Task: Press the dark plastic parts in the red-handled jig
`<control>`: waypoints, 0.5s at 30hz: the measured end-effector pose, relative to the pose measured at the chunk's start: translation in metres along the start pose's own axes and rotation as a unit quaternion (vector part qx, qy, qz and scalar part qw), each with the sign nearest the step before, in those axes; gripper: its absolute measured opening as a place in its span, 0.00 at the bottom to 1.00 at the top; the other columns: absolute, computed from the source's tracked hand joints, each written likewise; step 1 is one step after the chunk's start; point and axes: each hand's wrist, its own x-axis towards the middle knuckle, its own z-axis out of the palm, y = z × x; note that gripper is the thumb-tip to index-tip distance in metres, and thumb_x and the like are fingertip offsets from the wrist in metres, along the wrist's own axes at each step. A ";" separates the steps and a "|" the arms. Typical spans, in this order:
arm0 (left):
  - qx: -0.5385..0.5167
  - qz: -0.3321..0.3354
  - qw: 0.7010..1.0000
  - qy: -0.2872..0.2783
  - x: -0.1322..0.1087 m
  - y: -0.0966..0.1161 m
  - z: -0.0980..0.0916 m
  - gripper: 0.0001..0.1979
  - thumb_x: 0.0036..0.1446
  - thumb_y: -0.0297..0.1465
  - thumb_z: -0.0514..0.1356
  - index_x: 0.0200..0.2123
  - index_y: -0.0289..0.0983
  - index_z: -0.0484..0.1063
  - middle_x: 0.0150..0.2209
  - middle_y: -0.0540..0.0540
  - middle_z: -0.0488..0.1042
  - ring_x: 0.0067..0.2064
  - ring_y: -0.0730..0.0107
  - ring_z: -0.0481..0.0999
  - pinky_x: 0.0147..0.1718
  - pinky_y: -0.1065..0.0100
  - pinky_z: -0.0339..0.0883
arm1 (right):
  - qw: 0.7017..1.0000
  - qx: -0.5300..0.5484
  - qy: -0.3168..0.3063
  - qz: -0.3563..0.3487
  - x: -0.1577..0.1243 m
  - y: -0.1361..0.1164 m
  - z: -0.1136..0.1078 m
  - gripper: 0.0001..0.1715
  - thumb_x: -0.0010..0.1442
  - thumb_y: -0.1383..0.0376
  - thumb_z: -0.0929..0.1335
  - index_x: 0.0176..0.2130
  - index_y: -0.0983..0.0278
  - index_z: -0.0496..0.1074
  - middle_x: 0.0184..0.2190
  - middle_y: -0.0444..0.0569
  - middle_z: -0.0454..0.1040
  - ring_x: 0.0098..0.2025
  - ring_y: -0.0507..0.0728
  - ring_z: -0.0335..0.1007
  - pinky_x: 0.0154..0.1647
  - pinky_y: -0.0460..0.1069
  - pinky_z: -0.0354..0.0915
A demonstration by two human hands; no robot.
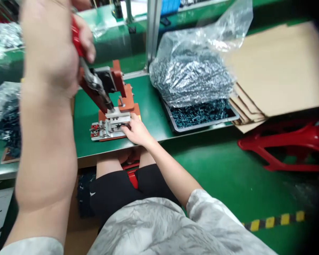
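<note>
My left hand (pixel 65 60) is raised high on the left, its fingers wrapped round the red handle (pixel 77 37) of a toggle clamp. The clamp's metal rod slopes down over an orange press stand (pixel 127 101) on the green bench. Under the rod sits a silver metal jig (pixel 113 125) with small red parts at its left end. My right hand (pixel 138 131) grips the jig's right end, thumb at the front and fingers behind. A small dark piece seems to lie in the jig near my thumb; its kind is too small to tell.
Right of the stand, a tray (pixel 202 125) holds many small dark parts beneath a clear plastic bag (pixel 194 74). Cardboard sheets (pixel 279 71) lie beyond it, above a red stool (pixel 287 145). Another bag of dark parts (pixel 6 120) stands left. A metal post (pixel 152 35) rises behind.
</note>
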 end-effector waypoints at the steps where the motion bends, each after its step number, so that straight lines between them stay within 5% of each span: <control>1: -0.027 -0.045 0.998 0.020 0.001 0.007 0.003 0.42 0.60 0.36 0.19 0.57 0.21 0.61 0.34 0.53 0.71 0.47 0.59 0.80 0.35 0.57 0.67 | 1.000 -0.008 -0.004 -0.012 -0.002 -0.002 0.001 0.20 0.64 0.64 0.69 0.54 0.66 0.73 0.58 0.60 0.68 0.60 0.65 0.67 0.64 0.59 0.64; 4: -0.011 -0.064 0.989 0.134 -0.021 0.014 0.014 0.27 0.71 0.40 0.40 0.57 0.24 0.63 0.39 0.48 0.74 0.50 0.61 0.81 0.45 0.58 0.71 | 0.999 -0.019 -0.019 -0.025 -0.003 -0.002 0.004 0.28 0.59 0.66 0.73 0.58 0.65 0.71 0.59 0.59 0.68 0.61 0.65 0.67 0.64 0.60 0.64; 6: 0.059 -0.019 0.976 0.207 -0.058 0.005 0.020 0.23 0.72 0.41 0.48 0.58 0.29 0.65 0.52 0.40 0.74 0.55 0.62 0.78 0.54 0.58 0.70 | 1.000 -0.008 -0.019 -0.022 0.001 -0.001 0.003 0.30 0.58 0.69 0.73 0.59 0.64 0.70 0.59 0.58 0.69 0.61 0.64 0.67 0.64 0.59 0.65; 8: 0.081 -0.044 0.969 0.228 -0.104 -0.014 0.025 0.21 0.71 0.40 0.51 0.58 0.32 0.66 0.53 0.37 0.74 0.56 0.60 0.76 0.57 0.56 0.70 | 0.999 0.002 -0.026 -0.028 0.004 0.000 0.000 0.29 0.59 0.70 0.72 0.59 0.64 0.70 0.60 0.58 0.68 0.62 0.64 0.67 0.65 0.59 0.64; 12: 0.129 -0.157 0.977 0.058 -0.189 -0.065 0.029 0.26 0.60 0.42 0.61 0.57 0.33 0.70 0.55 0.33 0.75 0.59 0.48 0.74 0.60 0.46 0.67 | 0.998 -0.005 -0.053 -0.040 0.007 -0.003 -0.005 0.25 0.61 0.71 0.71 0.58 0.65 0.72 0.61 0.60 0.66 0.63 0.65 0.67 0.65 0.60 0.64; 15: 0.103 -0.237 0.965 -0.038 -0.222 -0.087 0.034 0.30 0.57 0.43 0.62 0.60 0.34 0.69 0.58 0.33 0.75 0.59 0.46 0.74 0.60 0.46 0.67 | 0.998 -0.007 -0.048 -0.049 0.005 -0.002 -0.006 0.28 0.61 0.72 0.70 0.60 0.63 0.71 0.60 0.58 0.68 0.64 0.64 0.66 0.66 0.60 0.63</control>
